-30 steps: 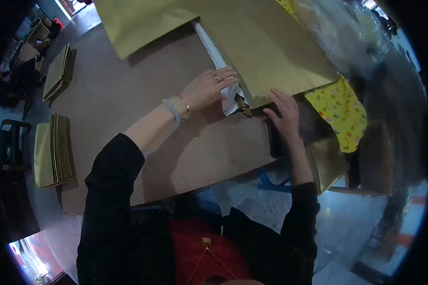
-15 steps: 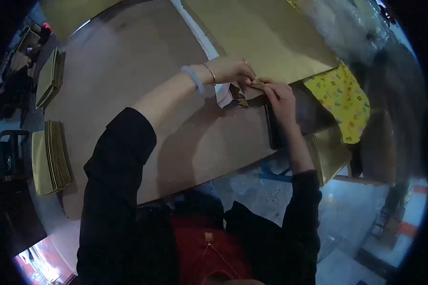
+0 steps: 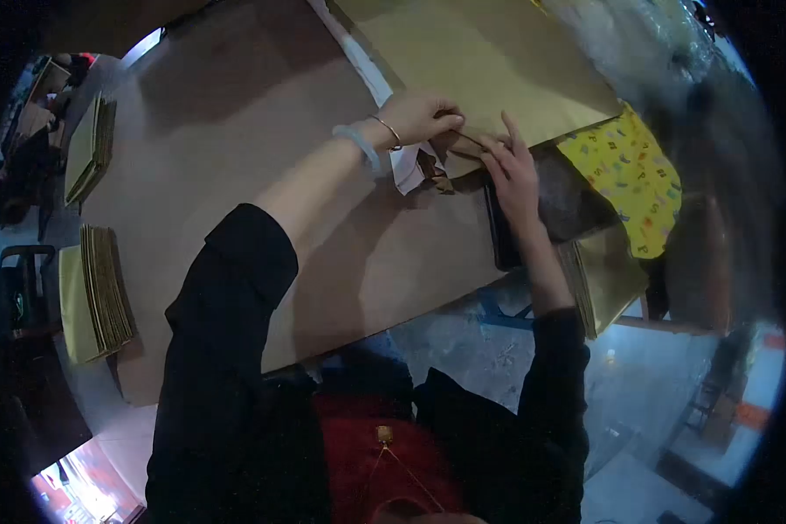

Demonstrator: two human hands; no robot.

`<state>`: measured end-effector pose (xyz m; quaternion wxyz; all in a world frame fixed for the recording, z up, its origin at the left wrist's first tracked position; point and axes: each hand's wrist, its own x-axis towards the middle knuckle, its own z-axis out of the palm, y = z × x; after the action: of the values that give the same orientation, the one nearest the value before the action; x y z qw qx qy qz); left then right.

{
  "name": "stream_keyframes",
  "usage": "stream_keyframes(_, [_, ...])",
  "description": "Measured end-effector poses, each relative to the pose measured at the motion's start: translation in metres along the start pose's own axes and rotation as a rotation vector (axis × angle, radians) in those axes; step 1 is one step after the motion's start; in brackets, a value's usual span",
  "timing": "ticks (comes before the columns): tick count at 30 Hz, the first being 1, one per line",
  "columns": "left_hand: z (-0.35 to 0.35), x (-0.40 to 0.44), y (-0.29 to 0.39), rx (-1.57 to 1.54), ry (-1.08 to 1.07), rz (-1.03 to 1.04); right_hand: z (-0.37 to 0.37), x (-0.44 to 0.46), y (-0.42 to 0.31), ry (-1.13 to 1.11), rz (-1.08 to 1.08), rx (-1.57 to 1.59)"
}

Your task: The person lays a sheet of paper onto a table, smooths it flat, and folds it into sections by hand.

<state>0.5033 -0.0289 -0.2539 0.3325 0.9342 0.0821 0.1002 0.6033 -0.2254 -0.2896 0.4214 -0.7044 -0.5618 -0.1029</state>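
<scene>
My left hand [image 3: 421, 115] is closed in a pinch on the end of a thin brown paper strip [image 3: 468, 138]. The strip stretches across to my right hand [image 3: 513, 173], whose thumb and lower fingers hold its other end while one finger points up. Both hands are over the near edge of a large yellowish-brown sheet [image 3: 498, 65]. Just below my left hand lie crumpled white and brown paper scraps [image 3: 417, 170]. A bangle and a pale bracelet [image 3: 358, 147] circle my left wrist.
A brown-topped table [image 3: 227, 148] carries a long white strip [image 3: 358, 57]. Folded brown stacks [image 3: 105, 293] stand at the left edge. At right are a dark flat object [image 3: 576, 196], a yellow patterned sheet [image 3: 633, 183], more brown sheets [image 3: 607, 279] and clear plastic wrap [image 3: 646, 44].
My hands have moved slightly apart, showing more of the brown strip between them. One finger of my right hand has lifted and straightened. The sheet at top left has moved mostly out of view.
</scene>
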Motion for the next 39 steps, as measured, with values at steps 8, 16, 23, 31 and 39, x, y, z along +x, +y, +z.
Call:
stream_keyframes(8, [-0.010, -0.004, 0.007, -0.081, -0.089, -0.004, -0.006, 0.004, 0.001, -0.032, 0.279, 0.268])
stream_keyframes(16, [-0.003, -0.005, -0.010, -0.117, -0.082, 0.140, -0.011, 0.008, -0.002, -0.052, 0.337, 0.320])
stream_keyframes(23, [0.002, -0.006, -0.002, -0.084, 0.019, 0.011, 0.000, 0.003, -0.008, 0.198, 0.088, 0.117])
stream_keyframes(31, [0.005, -0.002, -0.009, -0.083, 0.011, 0.054, -0.003, -0.002, 0.010, -0.025, -0.079, -0.079])
stream_keyframes(39, [0.003, -0.004, -0.005, -0.112, 0.004, 0.025, -0.009, 0.005, 0.003, -0.105, 0.238, 0.187])
